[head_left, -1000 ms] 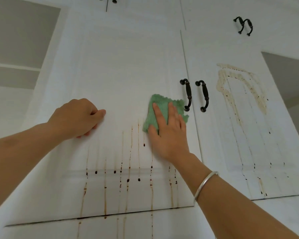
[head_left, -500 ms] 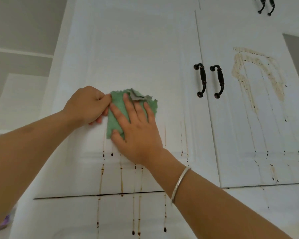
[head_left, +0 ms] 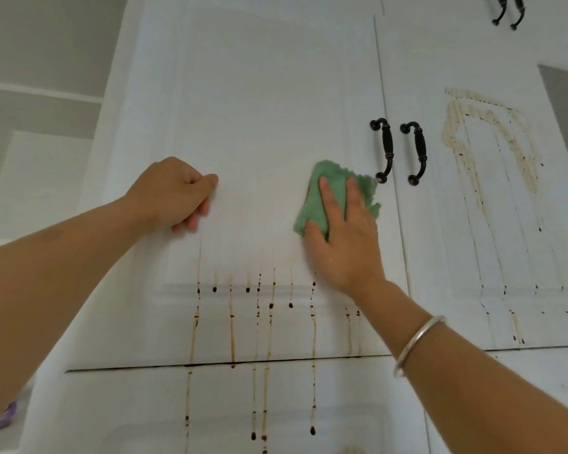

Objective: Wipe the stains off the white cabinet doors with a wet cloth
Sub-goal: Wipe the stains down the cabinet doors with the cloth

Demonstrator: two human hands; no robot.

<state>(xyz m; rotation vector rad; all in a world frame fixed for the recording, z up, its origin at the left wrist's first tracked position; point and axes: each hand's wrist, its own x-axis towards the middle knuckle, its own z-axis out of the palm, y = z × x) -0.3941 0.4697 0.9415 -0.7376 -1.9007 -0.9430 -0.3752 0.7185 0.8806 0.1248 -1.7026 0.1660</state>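
Note:
My right hand [head_left: 345,237] presses a green cloth [head_left: 333,188] flat against the left white cabinet door [head_left: 263,103], just left of its black handle [head_left: 385,149]. My left hand [head_left: 174,194] is curled into a fist and rests on the same door, well to the left of the cloth. Dark brown drip stains [head_left: 232,329] run down the lower part of this door and onto the panel below. The right door [head_left: 466,224] carries a tan arch-shaped stain [head_left: 492,132] with thin drips under it.
A second black handle [head_left: 417,152] sits on the right door. Another pair of handles [head_left: 507,11] shows on upper doors at the top right. A grey wall [head_left: 30,44] lies to the left. A purple object [head_left: 7,417] peeks in at the lower left edge.
My right hand has slid the green cloth to the right, from beside my left hand to near the black handle. My left hand has stayed on the door.

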